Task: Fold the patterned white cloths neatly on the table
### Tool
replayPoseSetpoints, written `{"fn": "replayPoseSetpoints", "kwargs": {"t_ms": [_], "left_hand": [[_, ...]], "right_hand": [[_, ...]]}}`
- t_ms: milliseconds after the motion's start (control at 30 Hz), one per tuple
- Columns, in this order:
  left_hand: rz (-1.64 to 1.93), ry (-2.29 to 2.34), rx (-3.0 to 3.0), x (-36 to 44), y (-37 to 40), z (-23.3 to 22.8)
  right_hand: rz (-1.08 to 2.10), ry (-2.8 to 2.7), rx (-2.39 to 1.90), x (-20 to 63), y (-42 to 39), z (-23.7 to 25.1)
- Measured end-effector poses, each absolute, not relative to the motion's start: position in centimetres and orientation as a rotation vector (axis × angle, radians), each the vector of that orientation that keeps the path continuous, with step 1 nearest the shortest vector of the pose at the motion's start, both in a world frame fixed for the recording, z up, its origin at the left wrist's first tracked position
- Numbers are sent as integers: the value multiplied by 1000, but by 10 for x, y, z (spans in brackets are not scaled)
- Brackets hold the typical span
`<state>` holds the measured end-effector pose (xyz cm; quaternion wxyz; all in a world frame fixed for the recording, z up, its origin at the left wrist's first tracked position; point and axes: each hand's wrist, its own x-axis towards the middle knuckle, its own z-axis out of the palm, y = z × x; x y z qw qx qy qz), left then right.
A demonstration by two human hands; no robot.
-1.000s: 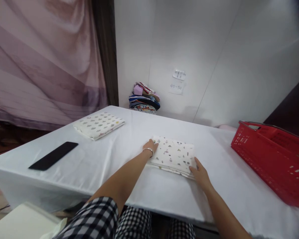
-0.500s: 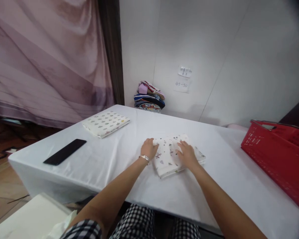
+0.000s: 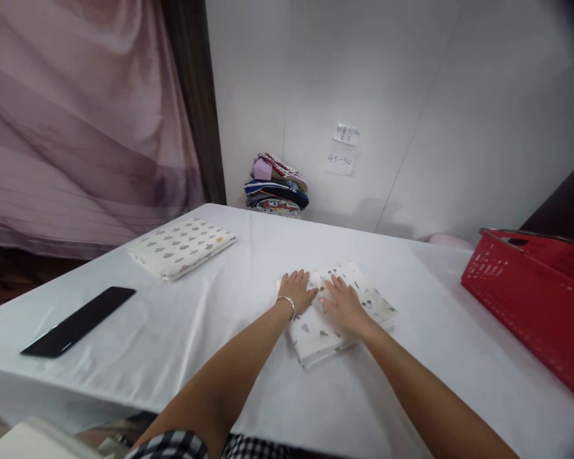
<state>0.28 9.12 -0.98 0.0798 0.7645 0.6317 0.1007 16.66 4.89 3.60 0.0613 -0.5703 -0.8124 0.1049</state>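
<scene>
A folded white cloth (image 3: 316, 341) with small grey and dark printed motifs lies on the white-covered table. My left hand (image 3: 296, 291), a bracelet at its wrist, rests flat on the cloth's left part with fingers stretched out. On the middle of the same cloth lies my right hand (image 3: 343, 306), its fingers spread and slightly blurred. Neither hand grips anything. Farther left sits a second folded white cloth (image 3: 184, 247), patterned with rows of grey shapes and a yellow spot, out of touch of both hands.
A black flat slab (image 3: 79, 322) lies near the table's left front. A red plastic basket (image 3: 530, 299) stands at the right edge. Behind the table (image 3: 268, 245) is a pile of folded fabrics (image 3: 277, 185) against the wall, below paper notes (image 3: 342, 153). A pink curtain (image 3: 76, 115) hangs left.
My left hand has moved from the cloth's left edge onto its top, fingers now flat. My right hand has shifted slightly left on the cloth. The camera view has tilted and moved.
</scene>
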Motion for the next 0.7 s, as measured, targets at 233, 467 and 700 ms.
{"fn": "replayPoseSetpoints", "kwargs": {"t_ms": [233, 467, 700], "left_hand": [[293, 1899, 2298, 5, 88, -13], [316, 1899, 2307, 4, 88, -18], [248, 1911, 2276, 6, 88, -12]], "right_hand": [[88, -2535, -1643, 177, 131, 15], [142, -2579, -1701, 185, 151, -18], [183, -2558, -1751, 187, 139, -8]]}}
